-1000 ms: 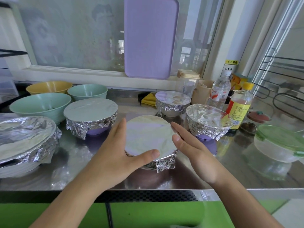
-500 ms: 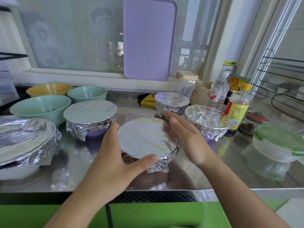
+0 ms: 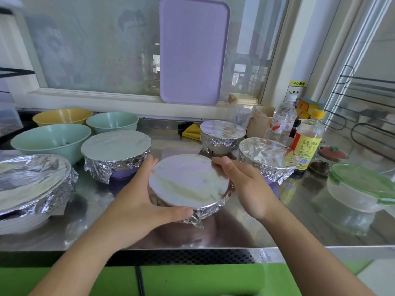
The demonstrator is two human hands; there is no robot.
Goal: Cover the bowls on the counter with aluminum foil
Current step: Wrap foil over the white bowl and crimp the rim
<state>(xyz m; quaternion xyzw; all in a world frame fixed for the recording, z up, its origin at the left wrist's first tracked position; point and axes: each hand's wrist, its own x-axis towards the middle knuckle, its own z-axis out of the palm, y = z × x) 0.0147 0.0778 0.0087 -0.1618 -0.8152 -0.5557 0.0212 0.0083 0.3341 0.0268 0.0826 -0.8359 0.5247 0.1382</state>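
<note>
At the front of the counter [image 3: 277,227], we had slid our right hand [image 3: 250,189] round the foil bowl [image 3: 188,182] from the near side to the far rim. Our left hand [image 3: 136,195] curled round its left edge; right fingers lay straight against it. We thought this bowl was nearly sealed, with three open bowls [image 3: 51,139] left.

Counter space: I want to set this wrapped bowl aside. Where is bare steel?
Bare counter runs along the front edge, below the held bowl, and between it and the lidded glass container. The back is crowded: green bowls, foil-covered bowls and bottles.
</note>
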